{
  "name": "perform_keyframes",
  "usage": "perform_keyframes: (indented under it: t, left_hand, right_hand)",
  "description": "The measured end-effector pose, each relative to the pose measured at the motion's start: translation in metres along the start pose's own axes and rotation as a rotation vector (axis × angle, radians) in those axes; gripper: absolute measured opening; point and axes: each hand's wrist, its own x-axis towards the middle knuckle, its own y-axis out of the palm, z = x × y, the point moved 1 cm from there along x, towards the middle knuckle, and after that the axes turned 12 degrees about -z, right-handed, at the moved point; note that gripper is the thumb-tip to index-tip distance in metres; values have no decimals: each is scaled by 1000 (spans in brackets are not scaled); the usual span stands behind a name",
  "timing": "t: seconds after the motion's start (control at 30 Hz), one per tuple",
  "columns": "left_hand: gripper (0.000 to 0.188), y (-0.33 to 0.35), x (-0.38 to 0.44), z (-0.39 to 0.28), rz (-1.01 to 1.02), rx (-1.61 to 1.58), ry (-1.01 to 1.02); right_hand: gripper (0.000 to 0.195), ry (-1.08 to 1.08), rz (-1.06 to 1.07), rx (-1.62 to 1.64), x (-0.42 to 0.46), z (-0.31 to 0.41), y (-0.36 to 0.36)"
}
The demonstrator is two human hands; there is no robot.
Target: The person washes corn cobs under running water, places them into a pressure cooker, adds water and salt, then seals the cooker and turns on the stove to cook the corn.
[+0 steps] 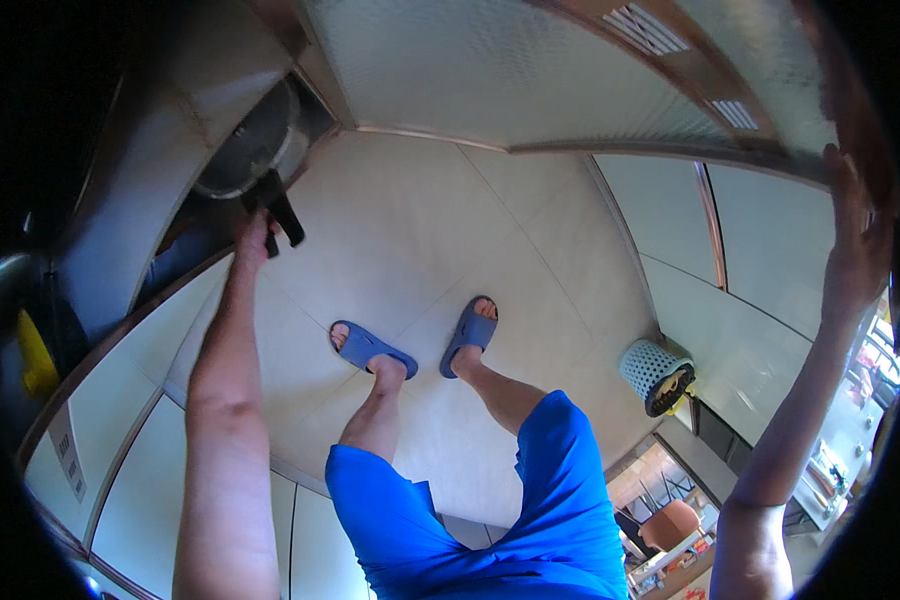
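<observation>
My left hand (253, 232), out at the upper left, grips the black handle of a round metal pot (291, 146). A second black handle piece (286, 214) sticks out beside my fingers. The pot is over a dark recess at the counter's corner; whether it rests on anything is hidden. My right hand (859, 225) reaches up at the far right rim. It lies against the brown frame (866, 112) of a textured-glass sliding door (570, 82); shadow and lens blur hide whether its fingers close on it.
A light-blue perforated waste basket (649, 364) with a black liner stands by white cabinets (750, 352) on the right. White lower cabinets (131, 480) line the left under a brown counter edge (131, 322). A brown chair (669, 525) shows through the doorway behind. Pale tiles (420, 225) cover the floor.
</observation>
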Motion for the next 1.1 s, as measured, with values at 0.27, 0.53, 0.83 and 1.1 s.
perform_keyframes:
  t: [0.27, 0.53, 0.83, 1.1]
  left_hand:
    - [18, -23, -146, 44, 27, 95, 43]
    - [20, -55, -324, 28, 102, 327, -33]
    - [13, -118, -561, -95, 174, 399, -32]
    - [14, -147, -701, -220, 225, 281, 98]
  right_hand:
    - [73, 73, 111, 58, -5, 20, -2]
    - [46, -16, 173, 224, 8, 43, -25]
    - [29, 62, 386, 433, 6, 51, -64]
    - [31, 85, 497, 719, -37, 46, -76]
